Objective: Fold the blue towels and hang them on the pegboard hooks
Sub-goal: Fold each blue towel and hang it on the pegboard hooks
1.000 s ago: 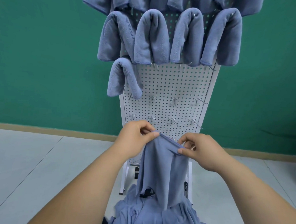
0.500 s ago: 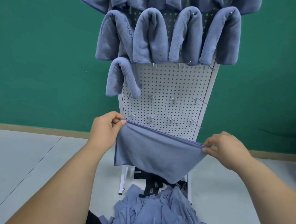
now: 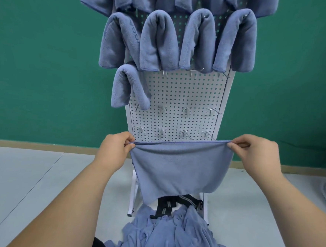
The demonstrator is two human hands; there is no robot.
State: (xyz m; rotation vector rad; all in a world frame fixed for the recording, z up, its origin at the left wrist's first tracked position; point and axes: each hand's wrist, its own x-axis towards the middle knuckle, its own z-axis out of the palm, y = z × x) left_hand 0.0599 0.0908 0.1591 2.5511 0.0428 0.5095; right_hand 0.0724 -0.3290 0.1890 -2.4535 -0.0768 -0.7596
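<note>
A blue towel (image 3: 178, 168) hangs stretched flat between my hands in front of the lower part of the white pegboard (image 3: 181, 97). My left hand (image 3: 116, 149) pinches its upper left corner. Its upper right corner is pinched by my right hand (image 3: 252, 151). The top edge runs level, just below the lowest row of bare metal hooks (image 3: 161, 132). Several folded blue towels (image 3: 160, 40) hang on the upper hooks, and one more (image 3: 128, 88) hangs at the left of the row below.
A heap of loose blue towels (image 3: 171, 237) lies on the floor below my arms, with black straps (image 3: 167, 208) showing behind it. The pegboard stands on white legs (image 3: 133, 196) against a green wall. Pale floor spreads to both sides.
My hands moved apart from close together, spreading the bunched towel out wide and flat. The towel's lower edge has lifted off the heap.
</note>
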